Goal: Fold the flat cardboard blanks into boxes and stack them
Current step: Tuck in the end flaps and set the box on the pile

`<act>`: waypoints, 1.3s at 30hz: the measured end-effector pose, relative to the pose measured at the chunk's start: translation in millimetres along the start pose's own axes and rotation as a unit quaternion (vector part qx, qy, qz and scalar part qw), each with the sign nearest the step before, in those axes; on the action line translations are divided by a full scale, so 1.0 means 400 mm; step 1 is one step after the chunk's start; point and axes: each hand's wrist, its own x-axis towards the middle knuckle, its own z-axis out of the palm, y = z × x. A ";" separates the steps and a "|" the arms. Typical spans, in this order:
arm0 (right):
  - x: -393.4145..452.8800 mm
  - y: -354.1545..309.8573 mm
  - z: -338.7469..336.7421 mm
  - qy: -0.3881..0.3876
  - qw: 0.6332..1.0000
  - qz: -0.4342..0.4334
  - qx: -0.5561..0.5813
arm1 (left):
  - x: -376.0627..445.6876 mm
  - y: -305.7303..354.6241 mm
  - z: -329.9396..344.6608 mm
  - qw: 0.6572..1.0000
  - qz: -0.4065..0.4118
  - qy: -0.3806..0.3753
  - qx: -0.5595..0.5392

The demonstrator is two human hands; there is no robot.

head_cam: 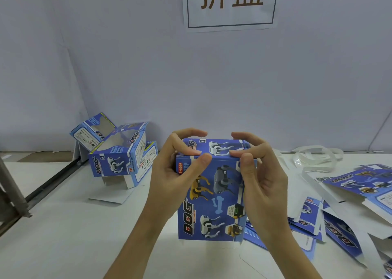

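Note:
A blue printed cardboard box (pixel 212 202) with dog pictures stands upright in the middle of the white table, formed into its box shape. My left hand (pixel 176 172) grips its upper left corner, thumb on the front face and fingers curled over the top flap. My right hand (pixel 261 172) grips the upper right corner the same way. Both thumbs press along the top front edge. A loose pile of folded boxes (pixel 118 151) lies at the back left. Flat blue blanks (pixel 347 204) lie spread at the right.
The white table (pixel 70 225) runs to a pale wall with a paper sign (pixel 230 4). A dark metal frame (pixel 12 193) stands at the left edge. White plastic strapping (pixel 316 157) lies at the back right.

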 end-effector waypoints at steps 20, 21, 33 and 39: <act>-0.002 0.000 -0.005 -0.005 0.998 -0.048 -0.037 | 0.008 0.006 -0.011 0.998 0.014 -0.034 0.048; -0.002 0.001 -0.004 -0.005 0.998 -0.046 -0.038 | 0.008 0.005 -0.012 0.998 0.011 -0.032 0.045; -0.002 0.021 -0.006 -0.055 0.995 -0.023 -0.083 | 0.015 0.002 -0.042 1.000 0.001 0.001 0.023; 0.009 0.068 -0.040 -0.140 0.985 0.061 -0.084 | 0.022 -0.020 -0.049 0.995 0.025 0.086 0.050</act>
